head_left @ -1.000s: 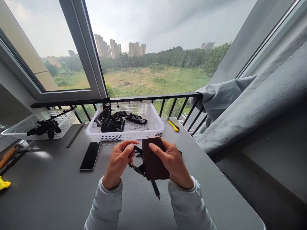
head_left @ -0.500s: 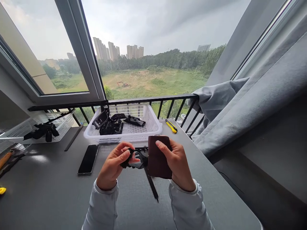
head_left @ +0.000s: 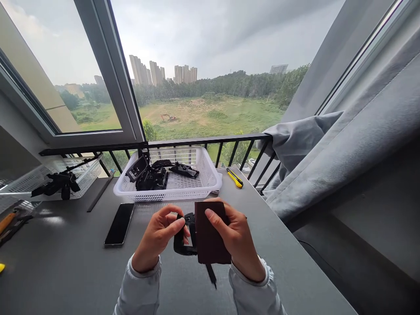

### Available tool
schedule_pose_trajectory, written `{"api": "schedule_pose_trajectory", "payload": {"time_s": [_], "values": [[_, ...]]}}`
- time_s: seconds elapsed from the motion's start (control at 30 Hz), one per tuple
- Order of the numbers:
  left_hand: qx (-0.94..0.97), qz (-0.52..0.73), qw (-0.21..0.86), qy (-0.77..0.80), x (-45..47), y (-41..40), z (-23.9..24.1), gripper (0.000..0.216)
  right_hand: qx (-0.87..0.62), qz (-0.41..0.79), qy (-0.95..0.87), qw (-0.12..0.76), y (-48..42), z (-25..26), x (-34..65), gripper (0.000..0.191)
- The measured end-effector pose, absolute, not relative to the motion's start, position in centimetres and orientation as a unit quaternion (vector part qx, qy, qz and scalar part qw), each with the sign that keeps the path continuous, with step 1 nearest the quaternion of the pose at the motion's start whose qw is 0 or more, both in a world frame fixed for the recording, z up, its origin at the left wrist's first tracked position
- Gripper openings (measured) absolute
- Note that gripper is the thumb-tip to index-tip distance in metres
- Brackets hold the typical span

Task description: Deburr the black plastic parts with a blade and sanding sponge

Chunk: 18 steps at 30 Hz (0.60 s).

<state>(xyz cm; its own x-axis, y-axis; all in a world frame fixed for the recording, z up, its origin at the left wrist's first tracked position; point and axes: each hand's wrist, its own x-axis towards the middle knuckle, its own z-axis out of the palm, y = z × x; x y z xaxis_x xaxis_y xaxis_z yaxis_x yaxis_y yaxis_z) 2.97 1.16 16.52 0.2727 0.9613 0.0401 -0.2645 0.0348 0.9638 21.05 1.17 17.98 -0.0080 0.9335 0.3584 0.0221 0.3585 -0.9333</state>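
Note:
My left hand (head_left: 154, 240) is closed, its thumb and fingers pinching a black plastic frame piece (head_left: 184, 250) with an opening in the middle. In my right hand (head_left: 239, 236) is a dark maroon sheet, sandpaper by its look (head_left: 211, 247), gripped with the thumb flat on its near face. The sheet hides the right part of the black piece, and I cannot tell whether they touch. Below the sheet, the end of a thin black stick (head_left: 211, 276) shows on the table.
Behind my hands stands a white plastic basket (head_left: 183, 194) with black camera-like parts (head_left: 152, 177). A phone (head_left: 120, 225) lies left, a yellow box cutter (head_left: 235, 178) right. Another basket (head_left: 90, 177) with black parts and an orange-handled tool (head_left: 6, 222) sit far left.
The black piece has turned in my left hand and shows its opening differently. The sandpaper has shifted left over it. My view has tilted up slightly.

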Motion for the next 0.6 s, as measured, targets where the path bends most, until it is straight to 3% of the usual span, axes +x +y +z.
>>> {"api": "schedule_pose_trajectory", "payload": {"time_s": [0.17,0.43,0.6], "values": [[0.478,0.506,0.600,0.394,3.6,1.8,16.1,0.039,-0.376,0.344,-0.651,0.563,1.1,18.2,20.8,0.016],[0.452,0.509,0.645,0.347,3.7,2.3,15.6,0.036,-0.357,0.278,-0.704,0.547,1.2,17.7,20.7,0.013],[0.444,0.516,0.641,0.354,3.7,2.5,15.5,0.039,-0.361,0.272,-0.725,0.520,1.1,17.7,21.1,0.023]]}}
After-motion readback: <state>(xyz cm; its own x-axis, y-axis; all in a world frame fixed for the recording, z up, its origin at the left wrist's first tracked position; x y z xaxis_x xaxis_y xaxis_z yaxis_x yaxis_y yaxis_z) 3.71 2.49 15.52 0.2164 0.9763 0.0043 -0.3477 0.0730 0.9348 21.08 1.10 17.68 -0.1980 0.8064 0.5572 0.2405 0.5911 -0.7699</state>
